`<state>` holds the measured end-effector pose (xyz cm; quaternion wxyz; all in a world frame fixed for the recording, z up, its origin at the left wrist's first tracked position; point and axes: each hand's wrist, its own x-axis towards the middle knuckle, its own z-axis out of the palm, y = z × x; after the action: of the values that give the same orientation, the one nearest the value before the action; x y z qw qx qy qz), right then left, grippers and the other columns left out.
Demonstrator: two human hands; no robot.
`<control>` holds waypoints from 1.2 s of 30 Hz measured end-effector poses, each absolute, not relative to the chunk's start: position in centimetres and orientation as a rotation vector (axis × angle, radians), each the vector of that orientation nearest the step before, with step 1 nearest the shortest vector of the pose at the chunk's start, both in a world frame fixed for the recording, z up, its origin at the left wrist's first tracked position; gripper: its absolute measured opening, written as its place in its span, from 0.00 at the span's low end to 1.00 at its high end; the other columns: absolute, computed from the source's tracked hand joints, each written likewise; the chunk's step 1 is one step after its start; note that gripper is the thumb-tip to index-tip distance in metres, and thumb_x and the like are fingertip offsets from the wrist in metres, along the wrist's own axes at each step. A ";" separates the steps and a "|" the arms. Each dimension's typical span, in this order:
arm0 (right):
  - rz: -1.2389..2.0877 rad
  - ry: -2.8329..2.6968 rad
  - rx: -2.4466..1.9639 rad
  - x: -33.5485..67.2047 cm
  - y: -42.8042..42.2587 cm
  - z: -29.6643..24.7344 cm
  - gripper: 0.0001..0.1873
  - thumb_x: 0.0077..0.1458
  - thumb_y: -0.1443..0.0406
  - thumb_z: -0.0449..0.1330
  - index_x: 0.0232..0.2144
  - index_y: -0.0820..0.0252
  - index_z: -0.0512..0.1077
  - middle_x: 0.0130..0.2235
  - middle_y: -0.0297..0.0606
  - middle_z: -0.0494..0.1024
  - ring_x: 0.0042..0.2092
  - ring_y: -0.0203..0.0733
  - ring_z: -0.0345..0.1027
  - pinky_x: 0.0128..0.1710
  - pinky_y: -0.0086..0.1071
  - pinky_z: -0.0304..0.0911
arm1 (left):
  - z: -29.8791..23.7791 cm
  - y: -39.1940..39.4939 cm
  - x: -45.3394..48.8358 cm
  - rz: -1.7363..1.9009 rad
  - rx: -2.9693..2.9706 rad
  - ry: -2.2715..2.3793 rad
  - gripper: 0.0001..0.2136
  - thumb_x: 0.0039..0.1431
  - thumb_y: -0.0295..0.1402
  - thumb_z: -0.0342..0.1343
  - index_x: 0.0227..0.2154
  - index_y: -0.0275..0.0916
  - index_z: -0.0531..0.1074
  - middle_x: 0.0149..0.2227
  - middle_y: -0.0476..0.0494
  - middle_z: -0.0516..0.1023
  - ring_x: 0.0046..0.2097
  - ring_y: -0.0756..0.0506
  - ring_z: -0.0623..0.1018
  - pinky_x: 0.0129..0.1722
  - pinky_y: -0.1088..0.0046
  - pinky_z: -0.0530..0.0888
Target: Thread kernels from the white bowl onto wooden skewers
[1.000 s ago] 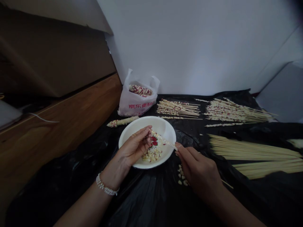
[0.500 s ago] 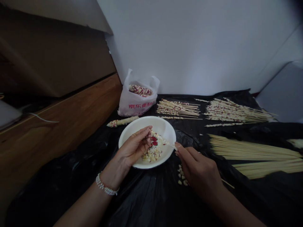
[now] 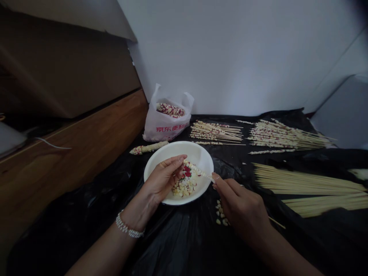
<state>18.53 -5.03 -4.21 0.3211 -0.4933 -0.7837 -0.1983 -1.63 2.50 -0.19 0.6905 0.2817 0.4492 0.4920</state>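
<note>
My right hand [image 3: 241, 203] grips a thin wooden skewer threaded with pale corn kernels [image 3: 198, 170], its bare end poking out below the wrist. At the skewer's other end, the fingertips of my left hand [image 3: 166, 174] are pinched closed around the tip. Whether they also hold a loose kernel is hidden. Both hands are at a white bowl [image 3: 151, 159], the left over its near left side, the right at its right rim. Loose corn kernels [image 3: 184, 188] lie inside over a red flower print. More kernels [image 3: 219, 212] lie beside my right hand.
Behind the bowl stands a white plastic bag [image 3: 169, 128] holding speckled corn cobs [image 3: 171, 110]. A partly stripped cob [image 3: 149, 147] lies left. Kernel-threaded skewers [image 3: 212, 132] form piles [image 3: 276, 134] at the back; bare skewers [image 3: 307, 182] lie right. Black plastic sheeting [image 3: 178, 237] covers the surface.
My left hand has shifted very slightly to the right along the skewer's tip, its fingers a little more closed. My right hand and the skewer stay almost in place.
</note>
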 end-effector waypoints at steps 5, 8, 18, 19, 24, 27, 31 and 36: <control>-0.459 -2.055 -1.305 18.6 -5.0 -4.1 0.17 0.60 0.72 0.52 0.50 0.66 0.71 0.28 0.35 0.74 0.29 0.33 0.69 0.28 0.27 0.58 | -0.1 2.4 -1.6 1.094 0.610 0.975 0.08 0.57 0.27 0.59 0.39 0.32 0.78 0.27 0.45 0.75 0.27 0.54 0.74 0.27 0.83 0.73; -0.446 -2.030 -1.327 18.6 -5.0 -4.1 0.17 0.60 0.71 0.53 0.50 0.64 0.71 0.29 0.34 0.75 0.30 0.33 0.69 0.29 0.26 0.59 | 0.1 2.6 -1.6 1.088 0.554 0.930 0.10 0.61 0.31 0.55 0.41 0.32 0.77 0.28 0.45 0.74 0.28 0.54 0.74 0.27 0.83 0.73; -0.403 -2.020 -1.330 18.5 -5.0 -4.2 0.17 0.60 0.70 0.52 0.50 0.64 0.71 0.29 0.35 0.75 0.30 0.33 0.70 0.30 0.26 0.61 | -0.1 2.5 -1.7 1.072 0.585 0.927 0.06 0.55 0.21 0.58 0.35 0.31 0.77 0.27 0.45 0.75 0.28 0.54 0.74 0.27 0.83 0.74; -0.397 -2.023 -1.334 18.5 -5.0 -4.2 0.17 0.60 0.70 0.52 0.50 0.64 0.71 0.29 0.35 0.75 0.30 0.33 0.70 0.30 0.26 0.61 | -0.1 2.5 -1.7 1.076 0.588 0.924 0.07 0.54 0.21 0.59 0.36 0.31 0.77 0.27 0.45 0.76 0.28 0.54 0.75 0.28 0.83 0.74; -0.389 -2.027 -1.349 18.5 -5.0 -4.1 0.17 0.61 0.70 0.51 0.50 0.63 0.72 0.29 0.34 0.75 0.29 0.32 0.70 0.29 0.25 0.61 | -0.2 2.6 -1.6 1.129 0.580 0.917 0.08 0.51 0.19 0.60 0.35 0.31 0.78 0.28 0.44 0.77 0.28 0.54 0.75 0.29 0.84 0.74; -0.405 -2.019 -1.338 18.4 -5.0 -3.9 0.16 0.62 0.68 0.51 0.49 0.64 0.72 0.28 0.34 0.75 0.29 0.32 0.70 0.30 0.24 0.62 | -0.1 2.6 -1.5 1.166 0.563 0.930 0.07 0.50 0.19 0.61 0.33 0.30 0.78 0.27 0.45 0.77 0.28 0.55 0.76 0.29 0.85 0.74; -0.397 -2.017 -1.333 18.4 -5.1 -3.8 0.16 0.62 0.68 0.51 0.49 0.64 0.72 0.29 0.35 0.76 0.30 0.32 0.70 0.30 0.24 0.62 | -0.1 2.5 -1.5 1.150 0.612 0.901 0.07 0.50 0.21 0.63 0.34 0.31 0.78 0.27 0.45 0.77 0.27 0.54 0.75 0.28 0.84 0.75; -0.404 -2.016 -1.322 18.3 -5.1 -3.9 0.15 0.61 0.70 0.53 0.49 0.65 0.72 0.28 0.35 0.75 0.30 0.33 0.71 0.31 0.25 0.63 | -0.2 2.4 -1.4 1.149 0.624 0.922 0.08 0.48 0.20 0.63 0.34 0.31 0.78 0.28 0.45 0.78 0.28 0.55 0.76 0.29 0.84 0.75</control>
<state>18.35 -5.06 -3.87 0.3413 -0.5083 -0.7752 -0.1555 -1.40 2.42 -0.15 0.6968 0.2799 0.4134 0.5150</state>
